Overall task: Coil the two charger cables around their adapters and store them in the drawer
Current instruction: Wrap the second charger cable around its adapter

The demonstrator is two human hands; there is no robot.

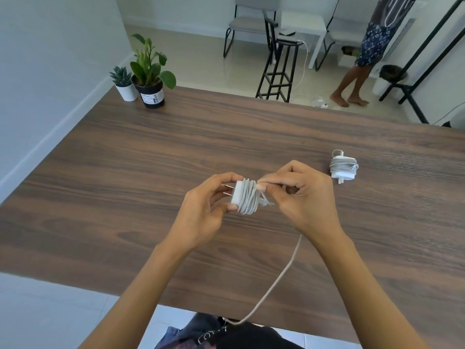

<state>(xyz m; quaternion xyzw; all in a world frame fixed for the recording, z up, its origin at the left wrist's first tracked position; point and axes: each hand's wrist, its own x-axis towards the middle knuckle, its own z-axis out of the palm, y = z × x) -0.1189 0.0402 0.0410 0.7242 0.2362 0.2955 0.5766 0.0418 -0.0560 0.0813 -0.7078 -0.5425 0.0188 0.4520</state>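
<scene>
My left hand point(203, 210) holds a white charger adapter point(237, 195) above the wooden table point(125, 172), its two metal prongs pointing left. Several turns of white cable point(249, 197) are wound around the adapter. My right hand point(302, 195) pinches the cable right beside the coil. The loose rest of that cable point(279, 278) runs from under my right hand down over the table's near edge to my lap. A second white adapter with its cable fully coiled around it point(343, 167) lies on the table to the right, apart from both hands. No drawer is in view.
Two potted plants point(148, 71) stand at the table's far left corner, beside the wall. Beyond the far edge are a black stool point(279, 69), chairs, a white side table and a standing person point(362, 64). A black metal frame point(412, 79) stands at the far right.
</scene>
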